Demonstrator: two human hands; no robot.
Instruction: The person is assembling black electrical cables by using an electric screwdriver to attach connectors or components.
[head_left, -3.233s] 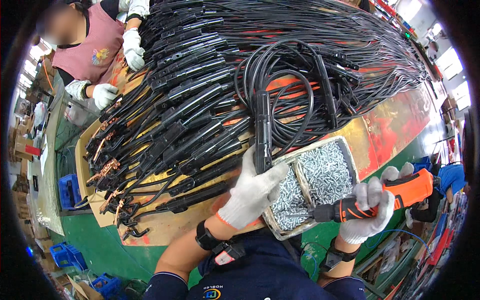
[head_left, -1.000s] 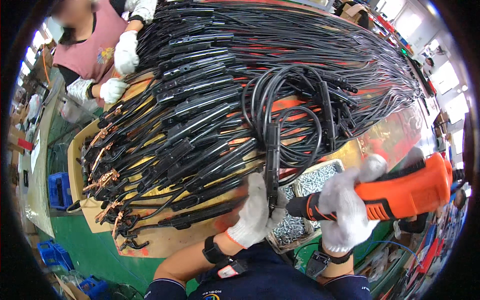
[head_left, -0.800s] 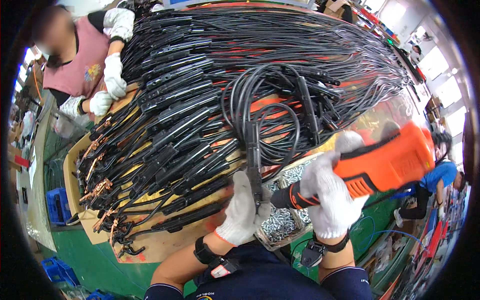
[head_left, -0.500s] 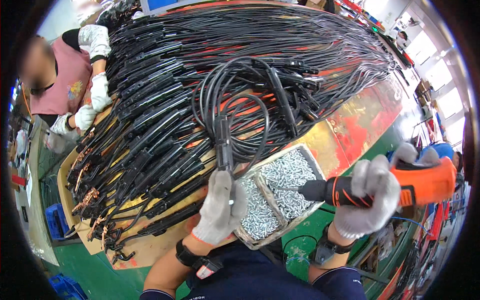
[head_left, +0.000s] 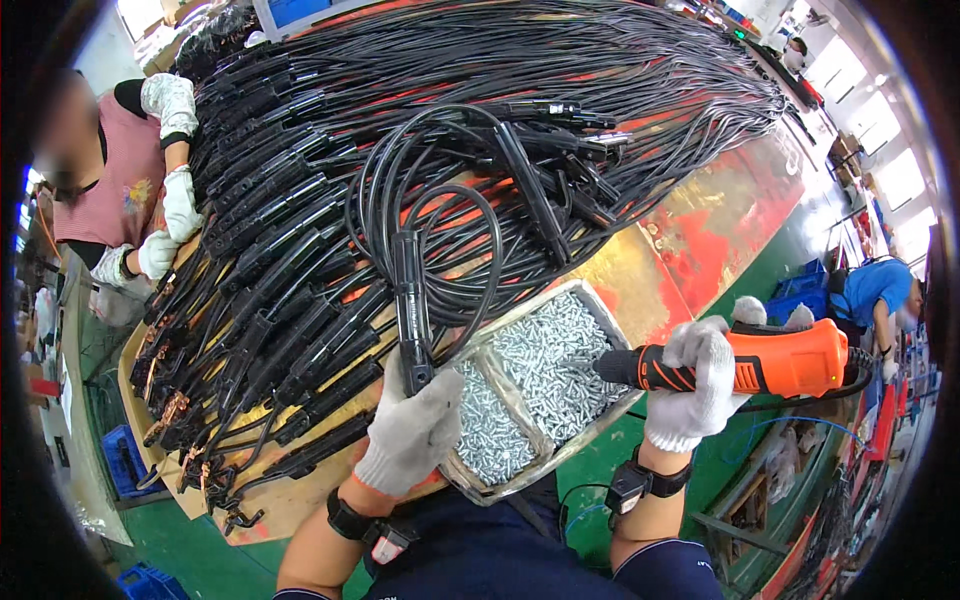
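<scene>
My left hand (head_left: 412, 432), in a pale work glove, is closed around the lower end of a black cable handle (head_left: 408, 300). From that handle a black cable (head_left: 492, 225) loops up over the pile. My gloved right hand (head_left: 700, 385) grips an orange and black electric screwdriver (head_left: 785, 360), held level with its nose pointing left. The nose is over the right compartment of a worn two-part box (head_left: 592, 437) full of small silver screws (head_left: 545, 345). I cannot make out the bit's tip against the screws.
Many black cables with handles (head_left: 290, 235) cover the table (head_left: 690, 240), with bare copper ends (head_left: 175, 410) at its left edge. A person in pink (head_left: 130, 185) rests gloved hands at the left edge. Another in blue (head_left: 870, 295) bends at the right, near blue crates (head_left: 800, 295).
The screwdriver has shifted left and its back end has swung inward. More of the handle's lower end shows in my left hand. The whole view has shifted slightly, revealing the person in blue more.
</scene>
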